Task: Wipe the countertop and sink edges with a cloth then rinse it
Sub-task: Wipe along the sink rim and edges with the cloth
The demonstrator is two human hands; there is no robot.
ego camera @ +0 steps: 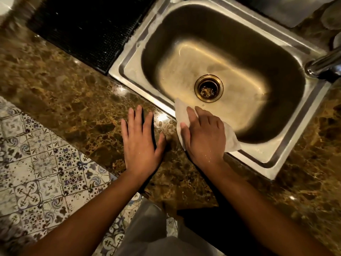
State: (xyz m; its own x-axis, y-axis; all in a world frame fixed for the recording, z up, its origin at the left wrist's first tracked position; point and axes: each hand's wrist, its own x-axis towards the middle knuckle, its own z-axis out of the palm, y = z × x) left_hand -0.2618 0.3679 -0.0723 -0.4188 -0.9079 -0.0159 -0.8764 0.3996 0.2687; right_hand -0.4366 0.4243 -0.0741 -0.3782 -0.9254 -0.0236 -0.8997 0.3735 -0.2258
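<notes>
A white cloth (181,111) lies over the near rim of the steel sink (118,71), partly hanging into the basin. My right hand (203,134) presses flat on the cloth, fingers mostly straight and spread across it. Flat on the brown marble countertop (73,100), just left of the sink's near edge, rests my left hand (141,139) with its fingers straight; it holds nothing. The sink basin is wet, with a brass drain (208,88) in the middle.
A black ribbed mat (81,28) lies on the counter left of the sink. The chrome faucet base (321,64) stands at the sink's right side. Patterned floor tiles (36,172) show below the counter edge at the left.
</notes>
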